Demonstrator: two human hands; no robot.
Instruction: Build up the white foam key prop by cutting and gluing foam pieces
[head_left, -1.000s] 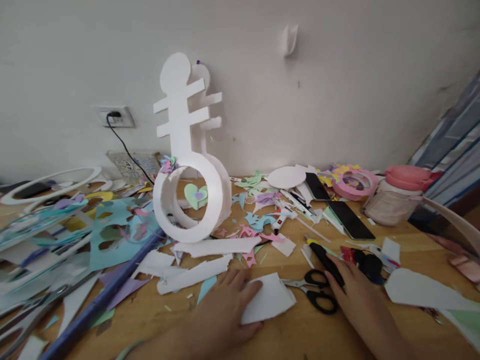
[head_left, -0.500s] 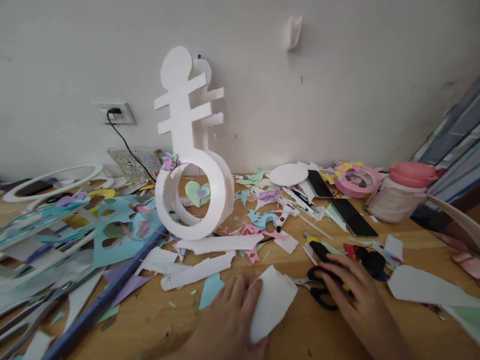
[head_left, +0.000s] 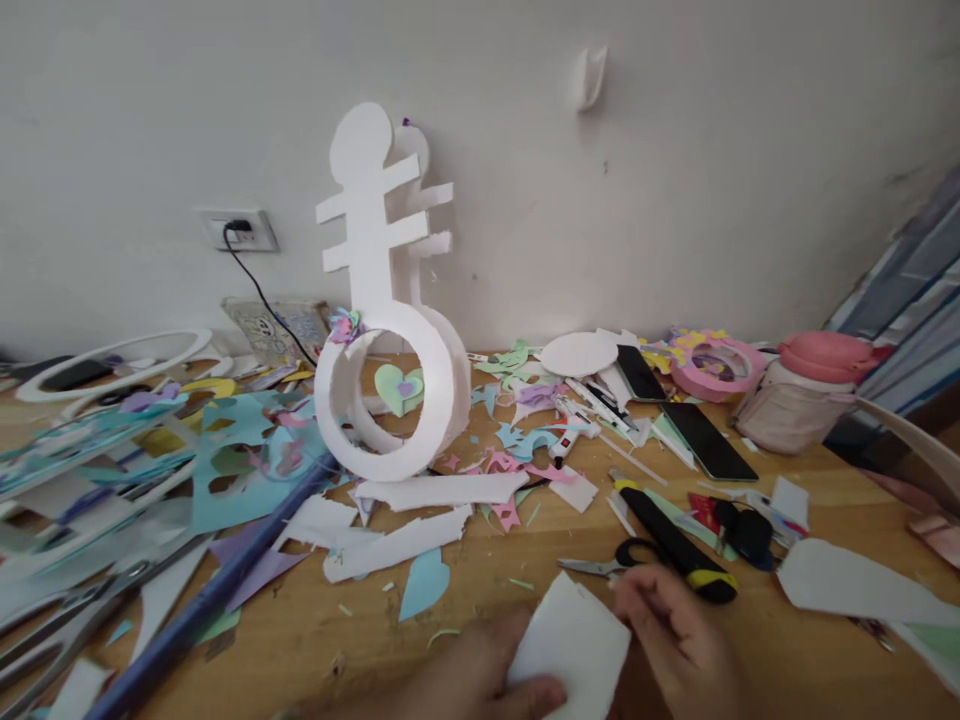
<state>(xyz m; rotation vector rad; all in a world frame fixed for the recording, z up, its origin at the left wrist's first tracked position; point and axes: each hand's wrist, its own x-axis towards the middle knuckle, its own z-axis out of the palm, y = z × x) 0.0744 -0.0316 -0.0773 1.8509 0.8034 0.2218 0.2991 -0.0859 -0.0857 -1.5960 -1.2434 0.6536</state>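
My left hand (head_left: 499, 665) holds a white piece of card or foam (head_left: 574, 645), thumb across its front and the other fingers partly behind it. The piece is tilted up off the table near the bottom edge. Close to its right corner is my right hand (head_left: 675, 630), fingers curled in and pressed together. What these fingertips pinch, if anything, is hidden. Just behind this hand lie black-handled scissors (head_left: 600, 567), blades to the left, one loop partly covered. A black and yellow utility knife (head_left: 671, 540) rests on the table to the right of the scissors.
A white ring-shaped foam figure (head_left: 375, 220) stands upright by the wall. Paper scraps (head_left: 405, 545) litter the wooden table. Large grey scissors (head_left: 112, 590) and a blue rod (head_left: 217, 590) lie left. Phones (head_left: 709, 440), a pink tape roll (head_left: 716, 368) and a pink-lidded bottle (head_left: 806, 390) are right.
My left hand has lifted and tilted the white piece, moving it right and nearer. My right hand has come off the knife toward the piece. The scissors have shifted slightly left.
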